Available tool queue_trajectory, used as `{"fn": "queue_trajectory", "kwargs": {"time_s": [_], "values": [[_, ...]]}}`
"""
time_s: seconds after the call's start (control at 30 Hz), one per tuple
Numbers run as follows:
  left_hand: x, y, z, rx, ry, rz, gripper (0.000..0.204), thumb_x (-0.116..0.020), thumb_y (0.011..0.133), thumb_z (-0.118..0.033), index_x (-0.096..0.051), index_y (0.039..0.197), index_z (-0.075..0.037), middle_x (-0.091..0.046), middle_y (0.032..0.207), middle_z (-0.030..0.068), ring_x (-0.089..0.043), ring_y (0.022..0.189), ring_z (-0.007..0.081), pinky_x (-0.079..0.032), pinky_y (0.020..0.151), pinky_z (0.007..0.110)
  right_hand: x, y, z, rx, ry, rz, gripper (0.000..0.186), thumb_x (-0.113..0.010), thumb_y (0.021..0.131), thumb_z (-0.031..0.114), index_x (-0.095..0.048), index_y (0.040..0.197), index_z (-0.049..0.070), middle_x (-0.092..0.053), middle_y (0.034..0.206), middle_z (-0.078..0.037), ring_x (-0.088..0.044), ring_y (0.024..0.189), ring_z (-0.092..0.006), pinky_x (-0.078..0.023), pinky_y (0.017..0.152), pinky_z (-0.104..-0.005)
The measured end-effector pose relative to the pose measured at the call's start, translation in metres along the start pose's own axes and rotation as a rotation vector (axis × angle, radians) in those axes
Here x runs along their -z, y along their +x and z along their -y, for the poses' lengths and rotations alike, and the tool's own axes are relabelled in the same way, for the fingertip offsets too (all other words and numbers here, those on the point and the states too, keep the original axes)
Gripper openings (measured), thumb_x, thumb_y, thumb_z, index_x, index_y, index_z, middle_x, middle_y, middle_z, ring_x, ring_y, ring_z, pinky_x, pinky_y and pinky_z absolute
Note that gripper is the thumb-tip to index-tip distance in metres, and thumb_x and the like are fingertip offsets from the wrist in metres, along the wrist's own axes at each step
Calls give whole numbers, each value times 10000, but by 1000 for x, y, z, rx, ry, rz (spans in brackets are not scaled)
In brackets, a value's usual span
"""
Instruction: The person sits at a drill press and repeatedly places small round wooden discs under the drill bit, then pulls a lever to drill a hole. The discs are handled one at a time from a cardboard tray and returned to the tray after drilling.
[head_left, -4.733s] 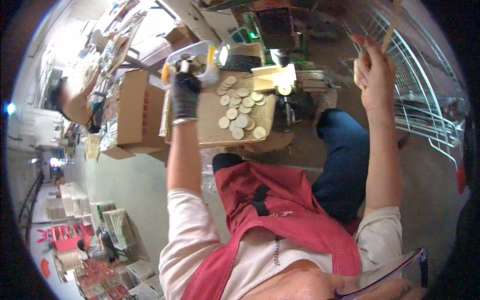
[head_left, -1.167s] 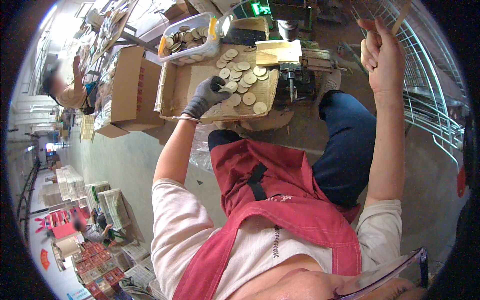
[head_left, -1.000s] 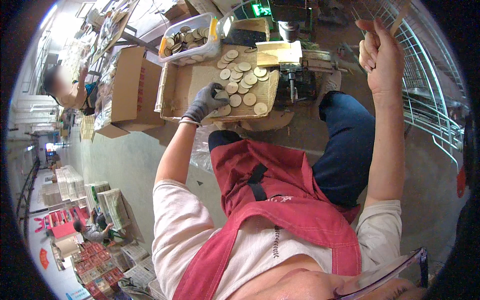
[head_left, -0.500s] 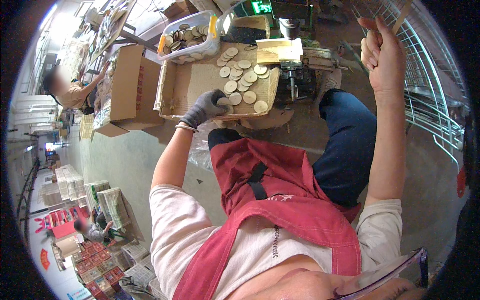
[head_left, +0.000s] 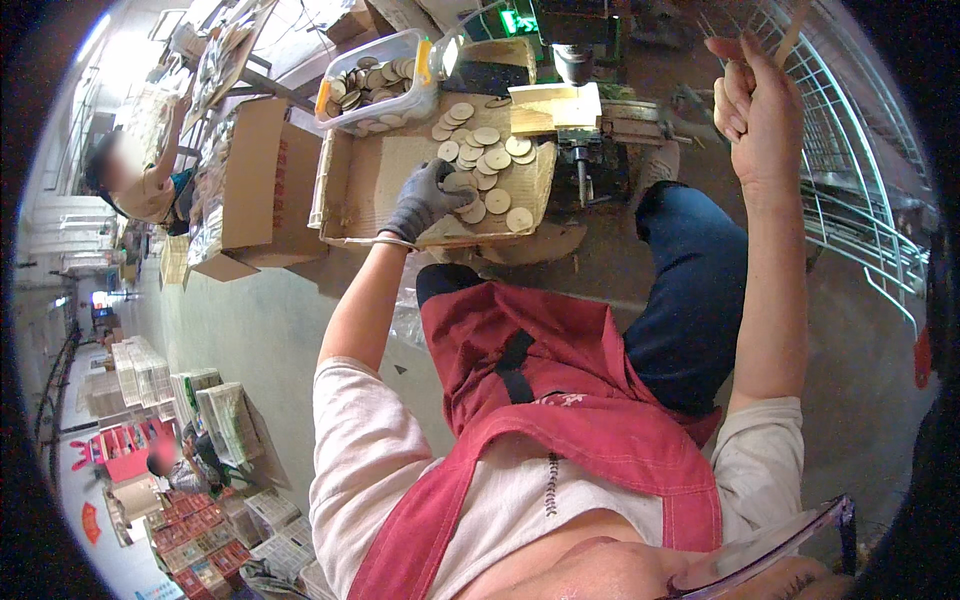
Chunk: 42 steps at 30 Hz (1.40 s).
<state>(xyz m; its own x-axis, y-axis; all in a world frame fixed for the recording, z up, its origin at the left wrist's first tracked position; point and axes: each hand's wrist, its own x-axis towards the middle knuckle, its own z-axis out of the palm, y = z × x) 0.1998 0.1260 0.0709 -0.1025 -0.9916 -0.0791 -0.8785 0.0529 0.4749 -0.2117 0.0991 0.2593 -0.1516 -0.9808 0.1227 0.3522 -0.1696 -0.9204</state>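
Observation:
My left hand (head_left: 422, 203), in a grey glove, reaches into a shallow cardboard tray (head_left: 345, 200). Its fingers are closed round a pale round disc (head_left: 462, 186), partly covered by the glove. Loose discs (head_left: 497, 158) of the same kind, several with a small dark centre mark, lie scattered to its right. High on the right, my bare right hand (head_left: 750, 105) is raised beside a wire rack, fingers curled in and index finger bent upward. Whatever it grips, if anything, is hidden. A thin tan strip (head_left: 793, 32) shows just beyond that hand.
A clear plastic bin (head_left: 385, 115) with orange handles holds more discs behind the tray. Right of the tray stands a machine (head_left: 580, 150) with a yellowish wooden block (head_left: 553, 108). The wire rack (head_left: 850, 150) borders the right side. A cardboard box (head_left: 255, 190) and two people are at left.
My left hand has moved slightly right and farther into the tray, its fingers still round a disc. My right hand has shifted slightly left. The far-left person's arm has risen.

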Motion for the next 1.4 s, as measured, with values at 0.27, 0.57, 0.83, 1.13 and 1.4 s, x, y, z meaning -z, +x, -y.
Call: {"fn": "queue_trajectory", "kwargs": {"time_s": [0.27,0.57,0.83,1.13,1.4], "values": [[7,-23,-32,-38,152,-181,542,-809,727,-315,-548,1140,-80,-659,988,187,-641,910,396,-527,755,441,2,-1,-1,-1,11,15,365,-554,978,333,-698,973,-3,-261,462,70,-237,395,-42,-166,366,-229],[2,-36,-5,20,223,-137,486,-766,746,-344,-576,1137,-127,-621,1091,157,-628,981,363,-517,798,454,6,2,-6,1,6,10,374,-599,937,356,-675,924,-10,-272,472,75,-239,370,-44,-185,357,-236],[-8,-16,-18,83,251,-172,474,-774,739,-362,-582,1099,-119,-635,1048,163,-632,964,366,-517,793,456,11,1,-6,15,-13,-32,359,-594,938,354,-681,914,6,-277,465,70,-244,354,-53,-196,352,-242],[-17,-15,-7,-2,85,-286,404,-772,744,-345,-632,1023,-90,-654,976,152,-642,885,354,-512,750,436,18,-72,-4,-212,145,-185,311,-550,926,382,-545,1063,103,-462,651,37,-390,469,-45,-241,344,-201],[1,-24,-33,248,-741,-311,322,-750,847,-239,-647,1063,-22,-648,814,27,-586,621,109,-481,538,262,-7,-175,-148,-721,-106,91,212,-430,1010,238,-562,1011,72,-441,609,26,-358,408,-61,-259,328,-244]]}}
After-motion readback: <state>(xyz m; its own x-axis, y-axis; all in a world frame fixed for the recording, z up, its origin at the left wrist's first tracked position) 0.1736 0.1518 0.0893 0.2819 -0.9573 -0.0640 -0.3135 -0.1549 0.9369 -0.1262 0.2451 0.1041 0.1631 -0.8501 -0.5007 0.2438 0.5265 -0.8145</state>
